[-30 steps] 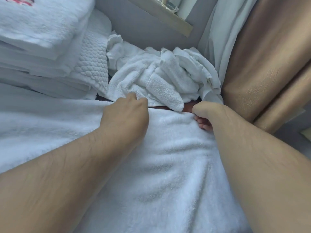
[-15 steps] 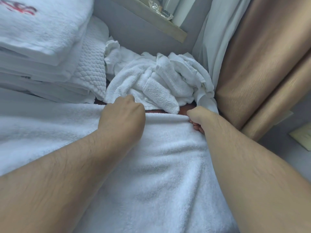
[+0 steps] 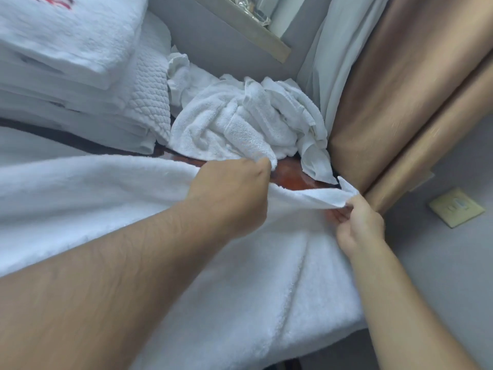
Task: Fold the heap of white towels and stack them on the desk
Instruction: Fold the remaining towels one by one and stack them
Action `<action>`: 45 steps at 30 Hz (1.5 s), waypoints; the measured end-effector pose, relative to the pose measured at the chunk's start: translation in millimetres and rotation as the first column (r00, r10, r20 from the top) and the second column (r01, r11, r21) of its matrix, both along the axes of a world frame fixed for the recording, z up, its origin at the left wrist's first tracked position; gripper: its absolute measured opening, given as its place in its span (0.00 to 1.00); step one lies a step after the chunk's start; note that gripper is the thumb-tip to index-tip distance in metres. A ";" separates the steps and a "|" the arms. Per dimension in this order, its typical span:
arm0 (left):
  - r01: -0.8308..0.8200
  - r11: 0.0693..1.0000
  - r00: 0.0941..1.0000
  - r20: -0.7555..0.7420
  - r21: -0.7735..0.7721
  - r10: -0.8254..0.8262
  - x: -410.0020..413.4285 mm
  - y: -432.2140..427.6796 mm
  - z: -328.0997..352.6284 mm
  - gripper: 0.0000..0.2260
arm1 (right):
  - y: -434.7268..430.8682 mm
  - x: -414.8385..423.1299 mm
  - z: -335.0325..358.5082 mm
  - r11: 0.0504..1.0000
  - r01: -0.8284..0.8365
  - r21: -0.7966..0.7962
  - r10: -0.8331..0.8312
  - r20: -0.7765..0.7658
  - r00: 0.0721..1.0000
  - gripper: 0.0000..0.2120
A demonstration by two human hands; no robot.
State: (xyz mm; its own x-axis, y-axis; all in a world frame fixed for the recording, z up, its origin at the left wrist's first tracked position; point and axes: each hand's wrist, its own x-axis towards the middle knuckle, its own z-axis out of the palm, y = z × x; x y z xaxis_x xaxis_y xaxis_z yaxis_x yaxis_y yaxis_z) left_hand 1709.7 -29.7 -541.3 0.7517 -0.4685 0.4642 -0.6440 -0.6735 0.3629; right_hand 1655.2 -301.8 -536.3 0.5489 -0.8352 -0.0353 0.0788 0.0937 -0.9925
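Note:
A large white towel [image 3: 240, 276] lies spread over the brown desk [image 3: 290, 174] in front of me. My left hand [image 3: 232, 193] grips its far edge near the middle. My right hand [image 3: 357, 222] pinches the far right corner and lifts it off the desk. Behind them sits the heap of crumpled white towels [image 3: 245, 121]. A stack of folded white towels [image 3: 66, 62] stands at the back left, the top one with red embroidery.
A quilted white cloth [image 3: 152, 97] hangs beside the stack. Tan curtains [image 3: 400, 97] and a pale sheer curtain [image 3: 328, 62] close the right side. A wooden ledge [image 3: 245, 25] runs along the grey wall behind. A beige wall plate [image 3: 456, 206] sits at the right.
Both hands pulled the towel's far edge back toward me. My right hand moved right and raised the corner, baring a strip of brown desk.

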 end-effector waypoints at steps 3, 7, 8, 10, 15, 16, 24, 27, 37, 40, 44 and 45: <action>0.179 0.978 0.984 -0.036 0.104 -0.176 -14.8 -0.3 1.5 0.11 | -4.7 -40.2 -8.8 0.997 0.070 0.022 -0.070 -0.038 0.997 0.11; 0.308 0.921 0.949 -0.015 0.237 -0.314 -30.3 -4.8 -0.7 0.11 | -7.0 -42.8 -18.1 0.973 0.120 -0.195 -0.156 -0.182 0.971 0.07; 0.314 0.918 0.947 -0.013 0.242 -0.320 -31.8 -5.9 -2.5 0.11 | -7.8 -39.1 -22.1 0.954 0.121 -0.274 -0.187 -0.230 0.955 0.09; 0.308 0.921 0.950 -0.020 0.239 -0.313 -31.3 -5.7 -6.1 0.12 | -7.1 -28.8 -27.1 0.900 0.125 -0.417 -0.250 -0.261 0.933 0.11; 0.229 0.952 0.973 -0.034 0.204 -0.227 -15.3 -0.8 -18.5 0.15 | 0.0 8.7 -26.1 0.828 0.106 -0.550 -0.275 -0.235 0.932 0.07; 0.206 0.959 0.978 -0.017 0.195 -0.207 -12.8 -0.1 -20.4 0.14 | -0.3 16.9 -26.4 0.833 0.109 -0.542 -0.265 -0.219 0.939 0.08; 0.082 0.977 0.986 0.124 0.196 -0.108 1.2 8.7 -28.2 0.11 | -2.5 58.7 -25.6 0.864 0.096 -0.495 -0.187 -0.136 0.973 0.10; 0.076 0.963 0.986 0.127 0.260 -0.112 0.2 10.4 -25.5 0.09 | -2.7 63.5 -25.2 0.889 0.114 -0.443 -0.143 -0.032 0.989 0.11; -0.139 0.989 0.970 0.208 0.041 0.128 -48.5 -23.6 -7.4 0.04 | -48.4 34.6 -6.4 0.888 0.191 -0.417 -0.263 -0.123 0.957 0.10; -0.102 0.990 0.988 0.130 0.102 0.088 -58.8 -23.6 -26.0 0.08 | -66.1 21.6 -20.8 0.888 0.072 -0.455 -0.263 -0.373 0.890 0.14; -0.105 0.989 0.986 0.142 0.105 0.090 -53.2 -21.5 -30.1 0.08 | -77.4 28.3 -8.0 0.981 -0.108 -0.161 0.033 -0.411 0.911 0.10; -0.088 0.991 0.983 0.172 0.101 0.070 -53.6 -20.9 -28.9 0.07 | -77.4 29.1 -6.6 0.991 -0.120 -0.051 0.095 -0.352 0.931 0.10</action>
State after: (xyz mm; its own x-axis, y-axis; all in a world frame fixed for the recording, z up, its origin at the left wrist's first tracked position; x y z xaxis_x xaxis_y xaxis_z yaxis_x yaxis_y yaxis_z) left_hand 1656.1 -50.7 -570.2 0.7043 -0.4648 0.5366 -0.6326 -0.7540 0.1772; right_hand 1684.4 -379.2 -542.9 0.5994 -0.7791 -0.1836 -0.2793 0.0114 -0.9601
